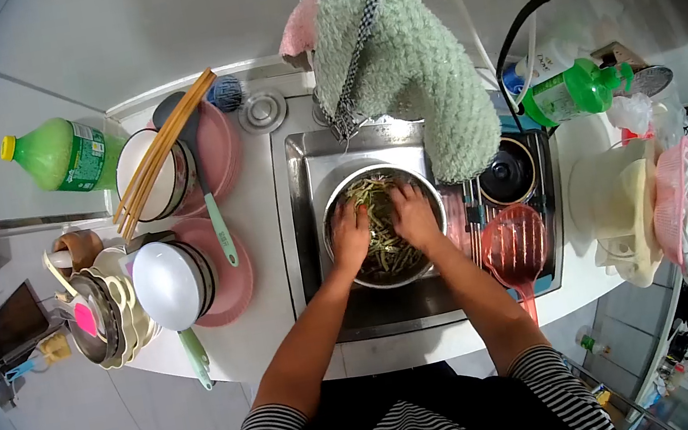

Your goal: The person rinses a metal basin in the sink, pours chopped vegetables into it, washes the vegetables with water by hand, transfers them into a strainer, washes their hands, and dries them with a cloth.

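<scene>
A round metal bowl (393, 280) sits in the steel sink (302, 212). Thin green-brown strips (383, 236), like a leafy or stringy vegetable, fill it, apparently in water. My left hand (350, 234) reaches in at the bowl's left side, its fingers in among the strips. At the right side my right hand (412, 215) is also in the bowl, its fingertips partly hidden. Both hands touch the strips; whether either one grips any of them is not clear. A green fluffy towel (418, 59) hangs just behind the bowl.
Left of the sink are stacked bowls (168, 285), pink plates (234, 286), chopsticks (164, 158) and a green bottle (69, 155). On the right stand a red slotted scoop (514, 244), a dark round lid (508, 175), a soap bottle (572, 93) and a pink basket (678, 203).
</scene>
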Demonstrator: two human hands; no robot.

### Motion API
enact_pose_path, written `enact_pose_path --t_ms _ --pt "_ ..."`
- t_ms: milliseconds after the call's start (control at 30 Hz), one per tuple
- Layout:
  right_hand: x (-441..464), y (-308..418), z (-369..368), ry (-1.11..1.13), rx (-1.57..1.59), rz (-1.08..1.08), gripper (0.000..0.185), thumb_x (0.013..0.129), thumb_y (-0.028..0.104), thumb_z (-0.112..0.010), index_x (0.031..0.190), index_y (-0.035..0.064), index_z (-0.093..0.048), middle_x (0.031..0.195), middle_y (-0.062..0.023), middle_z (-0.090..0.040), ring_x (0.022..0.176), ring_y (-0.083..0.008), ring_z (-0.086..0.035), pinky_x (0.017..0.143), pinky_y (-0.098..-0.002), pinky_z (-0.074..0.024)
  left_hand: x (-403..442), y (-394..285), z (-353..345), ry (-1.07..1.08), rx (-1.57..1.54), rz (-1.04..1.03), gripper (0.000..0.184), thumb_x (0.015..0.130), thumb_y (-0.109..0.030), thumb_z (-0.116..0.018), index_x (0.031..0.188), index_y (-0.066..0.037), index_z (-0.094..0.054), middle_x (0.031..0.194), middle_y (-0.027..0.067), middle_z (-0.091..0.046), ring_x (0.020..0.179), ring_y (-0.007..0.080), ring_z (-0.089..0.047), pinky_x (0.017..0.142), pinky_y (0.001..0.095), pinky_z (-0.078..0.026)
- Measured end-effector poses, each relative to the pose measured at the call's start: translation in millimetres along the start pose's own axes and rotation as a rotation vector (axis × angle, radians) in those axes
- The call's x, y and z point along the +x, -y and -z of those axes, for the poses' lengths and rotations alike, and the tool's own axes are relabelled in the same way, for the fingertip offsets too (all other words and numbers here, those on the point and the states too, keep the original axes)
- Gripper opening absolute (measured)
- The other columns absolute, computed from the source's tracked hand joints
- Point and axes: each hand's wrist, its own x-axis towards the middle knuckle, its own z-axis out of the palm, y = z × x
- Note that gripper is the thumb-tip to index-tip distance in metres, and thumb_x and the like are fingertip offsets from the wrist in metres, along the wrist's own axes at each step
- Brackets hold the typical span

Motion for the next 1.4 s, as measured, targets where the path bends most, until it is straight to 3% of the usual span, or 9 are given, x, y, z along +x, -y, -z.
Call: enact_pose_path --t_ms 167,300,500,533,667,833,1033,1200,1400 --pt "38 -33 -26 -0.012 0.052 0.158 0.040 0.072 0.008 -0.057 0.111 0.0047 -0.049 0.108 -0.0207 -0.052 0.102 -0.0367 -0.049 0.084 -0.0472 -0.0404 39 -7 -16 0.133 0.199 -0.120 0.038 0.089 -0.027 -0.043 0.118 -0.004 -0.050 0.113 0.0194 -0.053 0.105 0.0370 -0.048 0.089 0.0441 -0.039" --pt "46 -27 -28 0.146 -0.010 -0.067 0.034 0.084 0.028 -0.047 0.111 0.0087 -0.050 0.103 -0.0183 -0.057 0.100 -0.0359 -0.053 0.084 -0.0464 -0.0423 52 2 -27 0.378 0.430 -0.030 0.039 0.088 -0.033 -0.040 0.114 -0.007 -0.053 0.111 0.0176 -0.055 0.104 0.0341 -0.051 0.088 0.0442 -0.040" --pt "50 -49 -32 0.760 -0.080 0.112 0.056 0.086 0.052 -0.035 0.115 0.0072 -0.052 0.118 -0.0215 -0.052 0.111 -0.0346 -0.048 0.092 -0.0411 -0.0383 57 13 -24 0.694 0.556 0.044 0.046 0.089 -0.041 -0.034 0.112 -0.009 -0.055 0.114 0.0166 -0.055 0.106 0.0329 -0.051 0.091 0.0425 -0.040" --pt "52 -44 -32 0.805 0.027 -0.227 0.064 0.085 0.058 -0.033 0.119 0.0059 -0.051 0.126 -0.0215 -0.045 0.118 -0.0337 -0.043 0.097 -0.0386 -0.0343 56 17 -26 0.745 0.557 0.115 0.046 0.089 -0.041 -0.034 0.114 -0.009 -0.054 0.117 0.0162 -0.054 0.110 0.0317 -0.049 0.092 0.0416 -0.039" --pt "46 -43 -11 0.926 0.198 -0.199 0.070 0.084 0.062 -0.035 0.126 0.0065 -0.045 0.131 -0.0189 -0.043 0.121 -0.0306 -0.040 0.100 -0.0363 -0.0308 54 12 -16 0.860 0.538 0.202 0.050 0.088 -0.046 -0.037 0.119 -0.009 -0.052 0.125 0.0161 -0.048 0.116 0.0314 -0.045 0.096 0.0396 -0.036" --pt "29 -74 -42 0.931 0.512 -0.221 0.069 0.083 0.060 -0.043 0.130 0.0105 -0.042 0.134 -0.0146 -0.041 0.124 -0.0300 -0.036 0.101 -0.0398 -0.0297 57 45 -28 0.960 0.407 0.359 0.057 0.085 -0.052 -0.039 0.122 -0.009 -0.050 0.128 0.0166 -0.046 0.118 0.0315 -0.044 0.098 0.0380 -0.035" --pt "0 -50 -18 0.819 0.891 -0.862 0.077 0.078 0.064 -0.049 0.137 0.0187 -0.029 0.143 -0.0140 -0.022 0.131 -0.0328 -0.021 0.098 -0.0571 -0.0259 42 39 -16 0.935 0.174 0.468 0.068 0.082 -0.059 -0.042 0.129 -0.011 -0.044 0.133 0.0161 -0.041 0.123 0.0293 -0.039 0.100 0.0369 -0.031" --pt "-19 -44 -32 0.662 1.403 -1.001 0.064 0.085 0.052 -0.050 0.130 0.0075 -0.040 0.127 -0.0153 -0.047 0.115 -0.0283 -0.046 0.095 -0.0460 -0.0364 29 66 -32 0.675 -0.310 0.974 0.056 0.080 -0.057 -0.054 0.113 -0.012 -0.057 0.103 0.0110 -0.061 0.097 0.0238 -0.057 0.085 0.0423 -0.043" --pt "-20 -33 -48 0.424 1.577 -0.987 0.048 0.088 0.040 -0.051 0.124 0.0083 -0.046 0.114 -0.0104 -0.055 0.104 -0.0229 -0.053 0.086 -0.0359 -0.0447 22 37 -33 0.645 -0.523 0.951 0.052 0.083 -0.050 -0.054 0.118 -0.012 -0.050 0.105 0.0085 -0.059 0.094 0.0208 -0.058 0.078 0.0372 -0.049"
